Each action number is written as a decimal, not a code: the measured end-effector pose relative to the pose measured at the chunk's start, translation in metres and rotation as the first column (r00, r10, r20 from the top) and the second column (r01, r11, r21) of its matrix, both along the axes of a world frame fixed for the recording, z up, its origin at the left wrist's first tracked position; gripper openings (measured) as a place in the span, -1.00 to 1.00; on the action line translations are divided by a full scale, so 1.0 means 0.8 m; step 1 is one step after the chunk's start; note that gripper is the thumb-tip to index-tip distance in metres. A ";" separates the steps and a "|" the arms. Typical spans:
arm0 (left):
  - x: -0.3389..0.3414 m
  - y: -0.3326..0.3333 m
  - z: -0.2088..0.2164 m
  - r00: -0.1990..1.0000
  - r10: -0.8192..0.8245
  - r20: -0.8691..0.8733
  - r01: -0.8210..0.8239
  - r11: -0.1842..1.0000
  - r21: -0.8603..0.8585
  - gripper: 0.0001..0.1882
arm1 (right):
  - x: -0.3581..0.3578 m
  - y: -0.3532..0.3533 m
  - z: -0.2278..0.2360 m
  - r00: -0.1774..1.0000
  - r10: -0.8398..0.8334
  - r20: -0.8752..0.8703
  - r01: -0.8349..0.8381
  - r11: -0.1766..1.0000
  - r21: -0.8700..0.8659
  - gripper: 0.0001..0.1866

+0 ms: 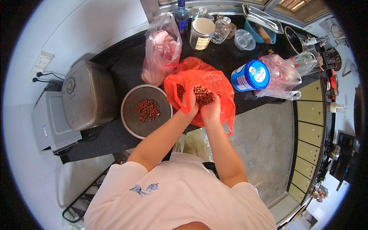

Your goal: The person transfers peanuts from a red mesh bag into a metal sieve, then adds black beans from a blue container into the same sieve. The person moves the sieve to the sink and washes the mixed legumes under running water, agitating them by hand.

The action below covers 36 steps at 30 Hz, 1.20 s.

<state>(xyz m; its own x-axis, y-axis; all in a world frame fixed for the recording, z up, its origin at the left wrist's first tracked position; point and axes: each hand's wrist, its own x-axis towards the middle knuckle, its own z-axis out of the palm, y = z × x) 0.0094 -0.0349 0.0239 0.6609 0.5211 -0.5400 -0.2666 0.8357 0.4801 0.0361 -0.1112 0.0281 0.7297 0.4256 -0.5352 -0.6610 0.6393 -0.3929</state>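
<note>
A red plastic bag (pixel 224 90) lies spread at its mouth on the dark counter, with reddish-brown peanuts (pixel 203 94) inside. Both my hands reach into it. My left hand (pixel 190 102) and my right hand (pixel 211 110) are cupped together around a heap of the peanuts, their fingertips partly hidden among them. To the left of the bag stands a round grey pan (pixel 131 109) with a pale rim, holding a small pile of similar peanuts (pixel 147 110) in its middle.
Behind the bag, a clear bag of raw meat (pixel 163 53) lies beside a lidded jar (pixel 202 33) and a blue bottle (pixel 181 17). A blue tub (pixel 250 75) and another meat bag (pixel 281 74) stand right. A rice cooker (pixel 89 96) sits at left.
</note>
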 end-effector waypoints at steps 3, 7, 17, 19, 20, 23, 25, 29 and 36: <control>0.001 -0.005 -0.004 0.998 -0.018 -0.061 0.011 0.994 -0.106 -0.69 | -0.003 0.000 -0.002 0.999 -0.043 0.018 0.044 0.999 -0.014 -0.69; -0.005 -0.006 -0.008 0.989 -0.014 0.144 0.036 0.988 -0.151 -0.73 | -0.011 0.001 0.015 0.998 -0.067 -0.002 0.067 0.997 0.026 -0.73; -0.015 -0.017 0.043 0.998 -0.045 -0.036 0.044 0.999 -0.032 -0.71 | -0.022 0.003 0.003 0.990 -0.126 -0.062 0.133 0.982 0.136 -0.70; -0.018 -0.014 0.034 0.999 -0.016 -0.029 0.016 1.000 -0.009 -0.71 | -0.026 0.005 0.019 0.989 -0.136 -0.059 0.143 0.982 0.127 -0.66; -0.021 -0.014 0.031 0.999 -0.016 -0.038 0.016 1.000 0.003 -0.72 | -0.028 0.005 0.025 0.988 -0.141 -0.066 0.149 0.980 0.135 -0.66; -0.023 -0.023 0.052 1.000 0.002 -0.002 -0.002 1.000 -0.030 -0.78 | -0.030 -0.004 0.040 0.984 -0.162 -0.075 0.172 0.971 0.165 -0.64; -0.021 -0.024 0.059 0.997 0.026 0.071 -0.022 0.998 -0.062 -0.80 | -0.030 -0.008 0.054 0.981 -0.174 -0.086 0.186 0.968 0.167 -0.64; -0.025 -0.042 0.113 0.994 0.034 0.103 -0.031 0.999 -0.029 -0.81 | -0.028 -0.026 0.095 0.975 -0.210 -0.072 0.220 0.956 0.194 -0.66; -0.032 -0.067 0.201 0.961 -0.001 0.276 -0.005 1.000 0.023 -0.77 | -0.030 -0.057 0.188 0.980 -0.182 0.086 0.159 0.962 0.224 -0.66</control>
<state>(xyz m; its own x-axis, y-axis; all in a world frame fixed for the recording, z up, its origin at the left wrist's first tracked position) -0.0160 -0.0887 0.1850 0.7815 0.5328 -0.3246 -0.3929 0.8244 0.4074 0.0119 -0.1568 0.1787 0.8483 0.3865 -0.3619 -0.4976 0.8157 -0.2951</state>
